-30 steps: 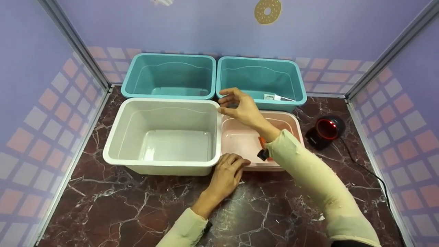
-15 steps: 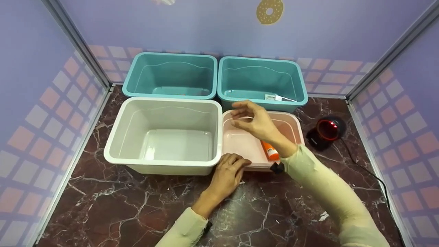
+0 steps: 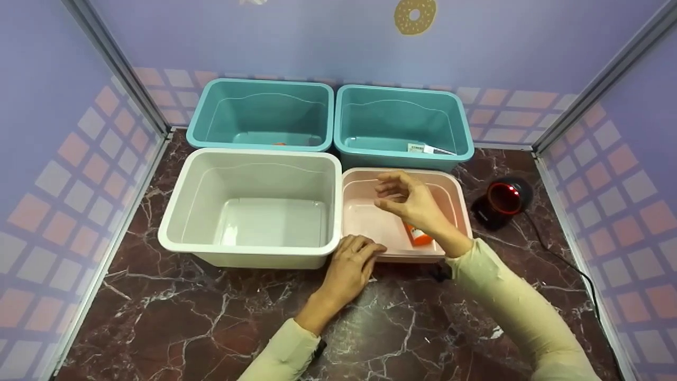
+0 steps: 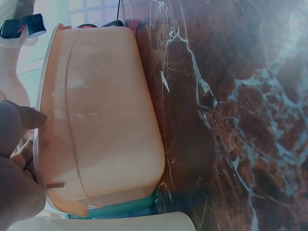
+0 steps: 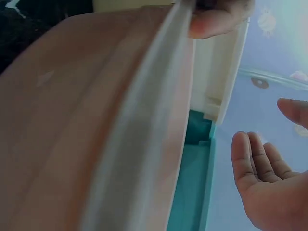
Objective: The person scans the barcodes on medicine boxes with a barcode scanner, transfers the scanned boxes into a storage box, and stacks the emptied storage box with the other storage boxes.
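The left hand (image 3: 351, 264) rests at the near left corner of the pink bin (image 3: 365, 217), its fingers bent over the rim and its thumb lying against it, so that it grips the edge lightly. The right hand (image 3: 410, 203) hangs above the same bin with nothing in it, fingers extended together and thumb held well apart from them. Beneath the right wrist, on the bin's floor toward its right side, lies an orange cylindrical item (image 3: 420, 239), partly hidden; its long axis slants from back left to near right, with a rounded end pointing toward the person. It carries a white label whose print is too small to read. The pink bin stands upright, open side up, just beside the white bin (image 3: 272, 225). Behind are two teal bins: the left teal bin (image 3: 264, 114) contains something small and orange, while the right teal bin (image 3: 399, 119) holds a white packet (image 3: 415, 148) with an illegible printed label. A black scanner (image 3: 505, 197) glows red at right; the marking on its base cannot be read.
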A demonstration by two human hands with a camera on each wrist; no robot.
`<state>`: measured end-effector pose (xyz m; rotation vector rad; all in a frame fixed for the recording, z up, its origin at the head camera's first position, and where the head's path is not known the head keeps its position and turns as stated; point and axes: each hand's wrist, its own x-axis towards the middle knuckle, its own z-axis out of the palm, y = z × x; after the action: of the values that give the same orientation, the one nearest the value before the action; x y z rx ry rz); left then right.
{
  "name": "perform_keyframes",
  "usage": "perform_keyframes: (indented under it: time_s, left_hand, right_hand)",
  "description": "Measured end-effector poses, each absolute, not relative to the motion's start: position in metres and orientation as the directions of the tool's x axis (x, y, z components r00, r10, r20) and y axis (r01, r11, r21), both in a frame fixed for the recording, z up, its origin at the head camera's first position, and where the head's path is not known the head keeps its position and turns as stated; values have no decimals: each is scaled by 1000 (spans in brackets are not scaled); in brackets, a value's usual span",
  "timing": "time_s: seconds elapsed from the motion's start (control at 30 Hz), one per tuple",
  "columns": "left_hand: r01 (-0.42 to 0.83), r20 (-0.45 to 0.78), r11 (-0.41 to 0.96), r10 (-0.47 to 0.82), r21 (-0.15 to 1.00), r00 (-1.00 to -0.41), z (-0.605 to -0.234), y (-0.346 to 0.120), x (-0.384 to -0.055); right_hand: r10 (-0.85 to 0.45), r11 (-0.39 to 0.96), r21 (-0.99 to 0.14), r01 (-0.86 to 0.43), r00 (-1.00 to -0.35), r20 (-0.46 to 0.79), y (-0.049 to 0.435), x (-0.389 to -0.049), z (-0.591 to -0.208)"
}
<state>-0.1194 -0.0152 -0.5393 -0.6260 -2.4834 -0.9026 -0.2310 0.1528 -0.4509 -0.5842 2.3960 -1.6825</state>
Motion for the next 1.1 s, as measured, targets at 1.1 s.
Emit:
perform_keyframes:
  time_s: [1.1]
  left_hand:
    - [504,473,702,264,504,-840,-539,-15,-116]
  right_hand:
    - [-134,520,-854,-9,-988,-71,213,-252,-515]
